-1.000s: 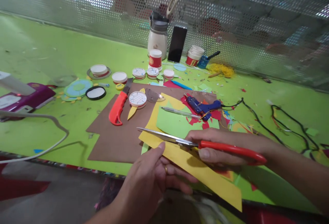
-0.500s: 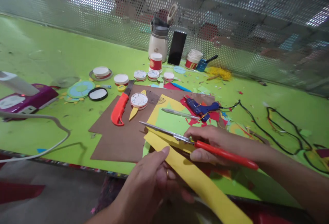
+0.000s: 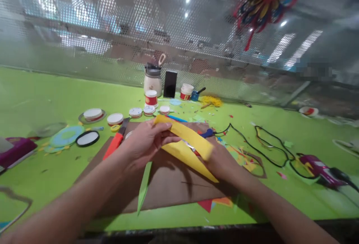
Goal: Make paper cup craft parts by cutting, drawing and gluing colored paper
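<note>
A yellow paper strip (image 3: 190,133) is pinched at its far left end between the thumb and fingers of my left hand (image 3: 148,139). My right hand (image 3: 220,160) is closed round a pair of scissors (image 3: 191,147); only a bit of metal and red shows, the rest lies behind the strip and hand. Below the strip, a second yellow paper piece (image 3: 190,163) slants down to the right, beside my right hand. Brown cardboard (image 3: 165,188) lies under both hands, with a green paper piece (image 3: 144,188) tilted over it.
An orange-handled knife (image 3: 113,145) lies left of my left hand. Round white lids (image 3: 115,119), a white-and-red tub (image 3: 151,99), a jug (image 3: 153,82) and a phone (image 3: 170,84) stand behind. A blue glue gun (image 3: 206,133) with a black cord (image 3: 244,145) lies right.
My view has tilted up and swung right. My left hand has lifted the yellow strip over the cardboard, and my right hand with the scissors has drawn behind it.
</note>
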Motion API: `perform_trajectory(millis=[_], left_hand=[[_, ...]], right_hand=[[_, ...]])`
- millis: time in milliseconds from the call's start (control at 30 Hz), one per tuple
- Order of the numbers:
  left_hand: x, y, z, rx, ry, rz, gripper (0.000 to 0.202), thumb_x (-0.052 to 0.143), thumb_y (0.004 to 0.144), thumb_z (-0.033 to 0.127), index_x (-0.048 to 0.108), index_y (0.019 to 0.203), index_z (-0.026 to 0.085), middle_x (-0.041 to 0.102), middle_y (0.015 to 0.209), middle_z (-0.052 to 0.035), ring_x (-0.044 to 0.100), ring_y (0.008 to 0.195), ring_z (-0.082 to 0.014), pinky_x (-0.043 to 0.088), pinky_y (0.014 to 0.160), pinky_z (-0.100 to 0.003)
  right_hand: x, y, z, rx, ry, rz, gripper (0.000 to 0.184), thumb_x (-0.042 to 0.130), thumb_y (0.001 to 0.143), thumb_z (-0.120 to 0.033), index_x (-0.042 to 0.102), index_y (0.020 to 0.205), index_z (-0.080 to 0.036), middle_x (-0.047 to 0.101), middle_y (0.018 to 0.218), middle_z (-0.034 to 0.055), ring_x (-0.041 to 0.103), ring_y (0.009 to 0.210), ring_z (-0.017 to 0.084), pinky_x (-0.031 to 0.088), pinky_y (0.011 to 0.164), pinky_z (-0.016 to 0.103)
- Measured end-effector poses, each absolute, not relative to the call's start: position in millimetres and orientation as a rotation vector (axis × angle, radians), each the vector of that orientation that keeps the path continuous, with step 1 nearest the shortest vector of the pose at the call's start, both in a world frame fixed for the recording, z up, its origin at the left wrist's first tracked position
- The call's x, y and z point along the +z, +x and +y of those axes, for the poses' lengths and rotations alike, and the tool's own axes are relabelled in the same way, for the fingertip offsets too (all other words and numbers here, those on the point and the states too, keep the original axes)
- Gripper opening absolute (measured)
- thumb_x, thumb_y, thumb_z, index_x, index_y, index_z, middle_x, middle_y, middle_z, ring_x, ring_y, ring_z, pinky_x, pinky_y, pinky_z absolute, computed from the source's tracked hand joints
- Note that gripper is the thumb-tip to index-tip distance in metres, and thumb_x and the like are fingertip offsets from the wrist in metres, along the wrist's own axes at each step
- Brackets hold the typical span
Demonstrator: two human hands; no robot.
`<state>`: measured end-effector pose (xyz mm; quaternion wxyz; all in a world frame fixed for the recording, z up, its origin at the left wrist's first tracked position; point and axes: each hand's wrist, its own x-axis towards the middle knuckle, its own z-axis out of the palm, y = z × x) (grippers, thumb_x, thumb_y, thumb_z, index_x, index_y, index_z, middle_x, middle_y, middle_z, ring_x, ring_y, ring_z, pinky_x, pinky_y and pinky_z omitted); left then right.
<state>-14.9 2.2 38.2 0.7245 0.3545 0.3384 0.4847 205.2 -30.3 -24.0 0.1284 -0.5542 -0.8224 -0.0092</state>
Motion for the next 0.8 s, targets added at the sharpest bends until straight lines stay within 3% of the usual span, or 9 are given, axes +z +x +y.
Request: perform_trajectory(millis=[167, 300, 467, 533, 633, 800], left_hand=[[24, -4, 17, 1.149, 0.681, 0.776, 0.015, 0.056, 0.079, -0.002, 0.067, 0.072, 0.006, 0.070, 0.073, -0.0070, 0.068, 0.064, -0.0133, 0.062, 0.069, -0.028], [19, -4, 14, 1.165, 0.665, 0.782, 0.014, 0.057, 0.080, 0.000, 0.068, 0.073, 0.003, 0.072, 0.076, -0.0116, 0.070, 0.068, -0.0160, 0.062, 0.073, -0.027], [16, -4, 9, 1.208, 0.700, 0.817, 0.011, 0.055, 0.082, 0.003, 0.065, 0.078, 0.005, 0.073, 0.082, -0.0156, 0.072, 0.078, -0.0231, 0.061, 0.076, -0.030], [14, -4, 7, 1.198, 0.719, 0.842, 0.009, 0.054, 0.083, 0.003, 0.062, 0.080, 0.006, 0.073, 0.087, -0.0174, 0.072, 0.086, -0.0277, 0.061, 0.077, -0.032], [10, -6, 5, 1.173, 0.755, 0.847, 0.008, 0.055, 0.083, 0.003, 0.058, 0.083, 0.010, 0.071, 0.090, -0.0142, 0.070, 0.093, -0.0298, 0.060, 0.079, -0.034], [5, -8, 6, 1.156, 0.814, 0.822, 0.011, 0.060, 0.079, 0.007, 0.059, 0.087, 0.015, 0.068, 0.095, -0.0071, 0.068, 0.097, -0.0289, 0.059, 0.081, -0.034]], right_hand=[[-5, 209, -38, 0.037, -1.493, -2.334, 0.023, 0.053, 0.087, -0.025, 0.067, 0.104, -0.019, 0.065, 0.103, 0.0138, 0.056, 0.102, 0.029, 0.042, 0.088, 0.039], [15, 225, -19, 0.803, -1.253, -1.786, 0.020, 0.060, 0.083, -0.031, 0.068, 0.093, -0.017, 0.067, 0.095, 0.0092, 0.059, 0.094, 0.025, 0.044, 0.087, 0.038], [20, 224, 5, 1.080, -1.107, -1.515, 0.055, 0.032, 0.090, -0.060, 0.063, 0.086, -0.014, 0.066, 0.074, 0.0083, 0.062, 0.065, 0.018, 0.053, 0.064, 0.034], [17, 213, 7, 1.180, -1.023, -1.452, 0.053, 0.045, 0.084, -0.064, 0.062, 0.084, -0.013, 0.066, 0.073, 0.0074, 0.062, 0.064, 0.017, 0.053, 0.063, 0.032], [12, 196, 5, 1.147, -1.010, -1.366, 0.037, 0.071, 0.072, -0.049, 0.062, 0.078, -0.014, 0.064, 0.066, 0.0012, 0.057, 0.056, 0.012, 0.049, 0.056, 0.024], [6, 194, 4, 1.033, -1.050, -1.251, 0.023, 0.073, 0.072, -0.035, 0.064, 0.067, -0.014, 0.059, 0.055, -0.0036, 0.050, 0.050, 0.009, 0.042, 0.049, 0.021]])
